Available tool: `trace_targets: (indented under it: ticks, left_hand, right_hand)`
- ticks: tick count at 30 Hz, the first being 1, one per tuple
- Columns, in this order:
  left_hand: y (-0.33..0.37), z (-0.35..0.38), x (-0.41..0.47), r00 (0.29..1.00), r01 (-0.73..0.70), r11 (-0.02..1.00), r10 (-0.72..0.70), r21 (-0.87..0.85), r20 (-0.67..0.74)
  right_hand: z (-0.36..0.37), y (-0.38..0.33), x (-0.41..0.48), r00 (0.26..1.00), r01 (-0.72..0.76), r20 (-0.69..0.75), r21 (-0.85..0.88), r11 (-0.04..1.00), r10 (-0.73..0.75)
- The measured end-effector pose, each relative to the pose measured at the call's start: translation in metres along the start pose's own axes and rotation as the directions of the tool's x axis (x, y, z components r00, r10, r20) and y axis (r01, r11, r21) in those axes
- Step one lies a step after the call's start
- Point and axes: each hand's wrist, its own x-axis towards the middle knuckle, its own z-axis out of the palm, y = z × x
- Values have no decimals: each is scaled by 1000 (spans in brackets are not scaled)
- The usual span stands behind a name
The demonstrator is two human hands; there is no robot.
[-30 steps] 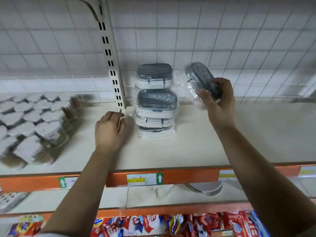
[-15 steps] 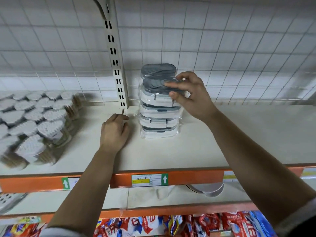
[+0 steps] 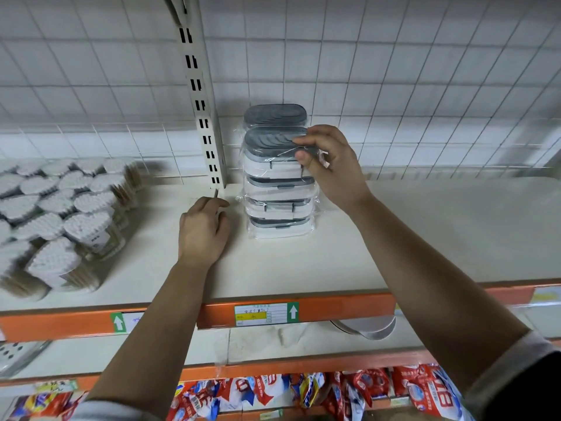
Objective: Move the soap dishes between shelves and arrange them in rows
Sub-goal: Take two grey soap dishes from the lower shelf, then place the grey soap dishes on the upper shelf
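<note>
Head cam view: the top soap dish [image 3: 273, 144], grey lid over a white base and sealed in clear wrap, sits on a front stack of soap dishes [image 3: 279, 205], four high by my count. That stack is on the upper shelf [image 3: 425, 232], just right of the slotted upright [image 3: 200, 117]. Right behind it the lid of a rear soap dish [image 3: 274, 115] pokes up, so I'd guess a second stack is back there against the wire grid panel [image 3: 394, 86].

The right grip [image 3: 331, 168] is grasping that top dish at its right end, fingers over the lid and thumb on the front edge. The left grip [image 3: 202, 229] holds nothing. It rests knuckles-up on the shelf just left of the stack, fingers relaxed near the foot of the upright.

My read is that this is the placing step, with the dish landed on the stack but not let go yet. It looks a touch offset from the ones below, though the wrap makes that hard to call. Next move probably calls for squaring it up, then opening the fingers gently so the slippery wrap doesn't slide it off.

Further out are jars of cotton swabs [image 3: 60, 214] on the left, a price label [image 3: 262, 312] on the orange shelf edge, and red snack packets [image 3: 425, 393] down below.
</note>
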Motion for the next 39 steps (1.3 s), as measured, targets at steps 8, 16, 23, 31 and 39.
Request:
trace_targets:
  ticks: [8,16,23,31,39]
  left_hand:
    - [23,-13,-12,986,-93,995,97,35,-136]
    - [96,11,-50,939,-283,956,293,82,-178]
    - [243,85,-99,881,-473,881,473,5,5]
    - [411,181,-196,855,-485,867,498,-118,144]
    - [505,258,-251,753,-563,816,571,-129,327]
  right_hand:
    - [-26,-10,-26,1000,4,-29,-144,990,-8]
    - [-117,18,-97,979,-205,-86,-314,927,187]
    - [-264,31,-205,951,-308,-192,-520,797,243]
    - [-413,45,-330,919,-391,-222,-605,693,325]
    - [-497,94,-391,886,-454,-248,-629,631,391]
